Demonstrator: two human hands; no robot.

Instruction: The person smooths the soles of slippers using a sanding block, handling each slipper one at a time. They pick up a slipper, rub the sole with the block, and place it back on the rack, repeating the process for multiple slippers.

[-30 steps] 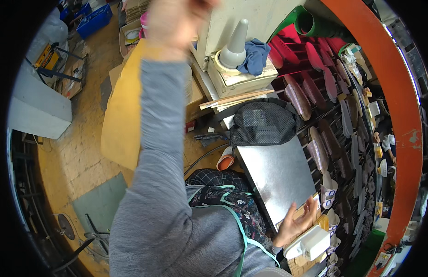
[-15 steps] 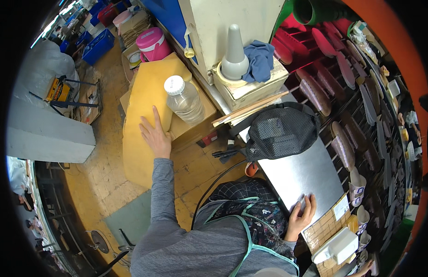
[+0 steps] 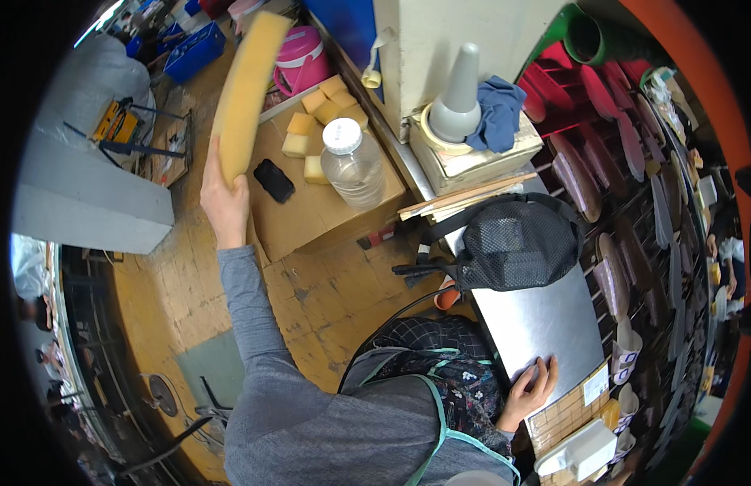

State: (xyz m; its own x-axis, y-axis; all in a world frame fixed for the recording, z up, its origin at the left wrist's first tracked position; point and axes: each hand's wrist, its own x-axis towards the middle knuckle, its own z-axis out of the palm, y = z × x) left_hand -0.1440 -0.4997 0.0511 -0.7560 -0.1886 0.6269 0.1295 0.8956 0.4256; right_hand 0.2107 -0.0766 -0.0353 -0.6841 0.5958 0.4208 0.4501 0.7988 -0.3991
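The yellow foam sheet (image 3: 250, 97) was in the left hand (image 3: 225, 202), held up on edge over the left side of a cardboard surface (image 3: 306, 219). The left thumb and fingers pinched its lower end; the right hand (image 3: 527, 397) rested at the edge of the metal table (image 3: 545, 332), its fingers bent and slightly apart, with nothing visible in them. Handling so long a piece by one end probably called for a firm, even pinch without crushing the foam, and a steady wrist, lest the far end sway

Small foam blocks (image 3: 298, 134) and a black object (image 3: 274, 180) lay on the cardboard. The clear bottle (image 3: 353, 174) stood beside the blocks, likely the chief obstacle to any sweep rightward; the pink jug (image 3: 302, 61) stood just behind the sheet's upper part. A black mesh bag (image 3: 517, 243) took up the table's far end
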